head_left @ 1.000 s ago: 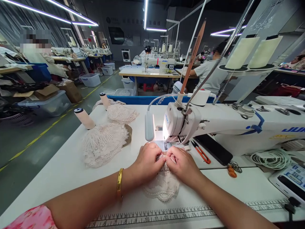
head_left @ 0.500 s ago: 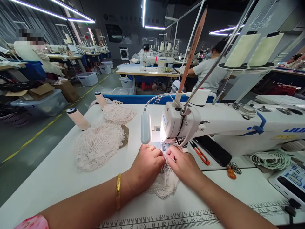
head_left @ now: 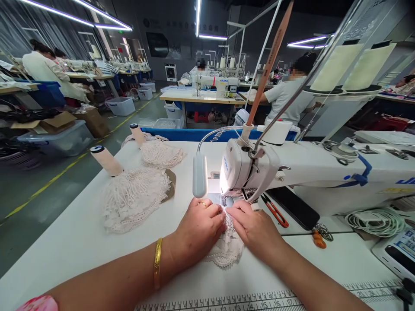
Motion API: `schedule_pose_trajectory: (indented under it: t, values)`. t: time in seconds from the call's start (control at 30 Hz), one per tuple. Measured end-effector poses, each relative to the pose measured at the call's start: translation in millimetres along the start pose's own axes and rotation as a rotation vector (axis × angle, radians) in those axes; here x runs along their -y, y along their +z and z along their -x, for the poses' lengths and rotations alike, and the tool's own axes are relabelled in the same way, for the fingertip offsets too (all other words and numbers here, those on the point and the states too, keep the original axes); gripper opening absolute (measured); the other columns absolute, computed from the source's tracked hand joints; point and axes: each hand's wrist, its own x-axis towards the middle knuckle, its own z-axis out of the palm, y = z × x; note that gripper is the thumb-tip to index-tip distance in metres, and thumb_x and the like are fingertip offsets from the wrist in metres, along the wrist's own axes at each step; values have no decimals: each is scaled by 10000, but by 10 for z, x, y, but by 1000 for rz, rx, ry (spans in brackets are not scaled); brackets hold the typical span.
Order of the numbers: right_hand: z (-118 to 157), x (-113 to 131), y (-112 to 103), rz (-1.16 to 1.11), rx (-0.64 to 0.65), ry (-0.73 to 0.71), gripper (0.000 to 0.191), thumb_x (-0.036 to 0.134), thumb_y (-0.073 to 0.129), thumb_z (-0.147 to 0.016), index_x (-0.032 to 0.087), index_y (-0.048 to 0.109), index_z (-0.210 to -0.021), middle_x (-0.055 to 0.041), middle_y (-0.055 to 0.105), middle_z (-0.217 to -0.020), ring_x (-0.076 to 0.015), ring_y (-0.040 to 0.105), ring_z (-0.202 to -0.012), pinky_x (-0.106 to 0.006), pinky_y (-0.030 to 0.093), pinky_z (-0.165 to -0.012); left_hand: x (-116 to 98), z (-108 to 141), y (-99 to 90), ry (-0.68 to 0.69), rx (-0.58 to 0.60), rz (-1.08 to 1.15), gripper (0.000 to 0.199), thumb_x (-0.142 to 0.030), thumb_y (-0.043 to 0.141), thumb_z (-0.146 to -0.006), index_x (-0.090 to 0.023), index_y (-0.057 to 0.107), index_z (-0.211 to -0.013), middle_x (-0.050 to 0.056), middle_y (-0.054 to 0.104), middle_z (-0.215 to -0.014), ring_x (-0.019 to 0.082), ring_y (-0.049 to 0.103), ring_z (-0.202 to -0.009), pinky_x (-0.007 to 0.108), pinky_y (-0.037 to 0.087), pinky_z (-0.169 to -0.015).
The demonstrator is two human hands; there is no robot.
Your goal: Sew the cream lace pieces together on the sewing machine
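A cream lace piece lies at the sewing machine, its scalloped edge spread on the table toward me. My left hand, with a ring and a gold bangle, pinches the lace's left side just in front of the needle area. On the other side, my right hand has its fingers closed at the lace's edge, thumb below. Both sets of fingertips nearly meet under the lit machine head. The needle tip and the far end of the lace are too small or covered to make out.
Two lace piles and thread cones stand on the left. A lamp hangs left of the machine head. Orange-handled snips and a black phone lie right. A printed ruler runs along the front.
The fingers of my right hand have straightened somewhat and lie flatter along the lace. My left hand stays nearly in place. The view has shifted slightly.
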Motion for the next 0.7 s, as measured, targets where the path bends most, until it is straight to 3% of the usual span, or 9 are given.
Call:
schedule_pose_trajectory:
  t: [0.27,0.5,0.7]
  values:
    - [-1,-59,27,94,-57,12,299,95,510,-1002,234,761,-1086,-73,737,-1197,-243,613,-820,-359,414,-682,-12,-2,-13,-15,32,-21,161,-259,580,-1032,-177,689,-1117,69,740,-1072,264,618,-935,440,375,-860]
    - [4,-88,71,114,-45,59,310,80,542,-989,241,776,-1113,-98,736,-1225,-280,666,-979,-374,480,-781,-37,-9,35,-26,9,-60,137,-250,567,-1028,-167,676,-1028,62,731,-1028,252,597,-866,432,383,-823]
    - [5,-78,60,116,-18,94,331,79,551,-978,263,778,-1136,-84,739,-1209,-271,674,-981,-354,480,-741,-37,-2,48,-22,-20,-65,148,-250,553,-1033,-171,677,-1047,51,729,-1029,250,588,-857,442,395,-824]
